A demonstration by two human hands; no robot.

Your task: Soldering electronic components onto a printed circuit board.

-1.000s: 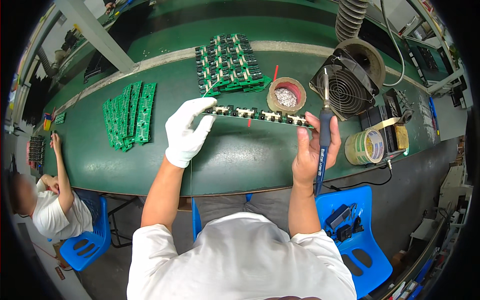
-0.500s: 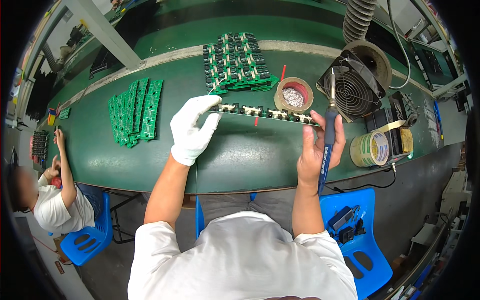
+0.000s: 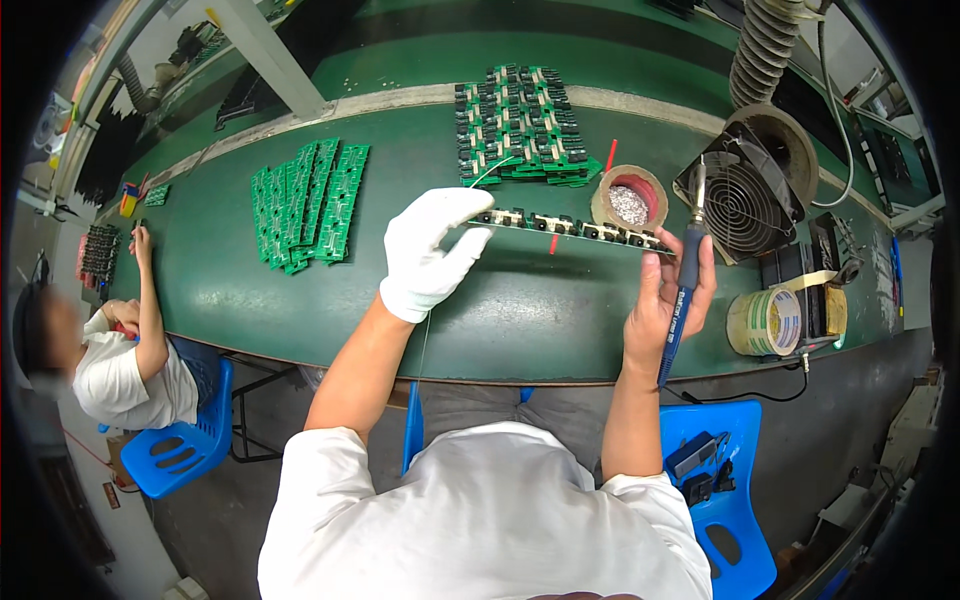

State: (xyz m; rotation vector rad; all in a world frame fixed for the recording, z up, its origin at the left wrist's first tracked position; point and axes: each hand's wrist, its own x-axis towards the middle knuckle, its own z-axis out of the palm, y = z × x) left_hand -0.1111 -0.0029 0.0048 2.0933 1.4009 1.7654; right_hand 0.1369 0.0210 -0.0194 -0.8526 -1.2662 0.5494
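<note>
A narrow circuit board strip (image 3: 575, 229) with black and cream parts along it is held level above the bench. My left hand (image 3: 430, 250), in a white glove, pinches its left end. A thin wire (image 3: 492, 172), likely solder, sticks up past the gloved fingers and trails below the hand. My bare right hand (image 3: 662, 305) grips the strip's right end between thumb and fingers. That same hand also holds a blue soldering iron (image 3: 684, 285), its metal tip pointing up and away from the strip.
Beyond the strip lie a stack of populated boards (image 3: 520, 125) and, further left, fanned green boards (image 3: 340, 205). A tape ring with silvery bits (image 3: 655, 215), a fan (image 3: 742, 195), a tape roll (image 3: 765, 322) and a blue chair (image 3: 735, 520) are at right. A co-worker (image 3: 140, 375) sits at left.
The whole view has shifted, so the bench things and both hands appear further right. Both hands keep their hold on the strip, and the iron stays upright in my right hand.
</note>
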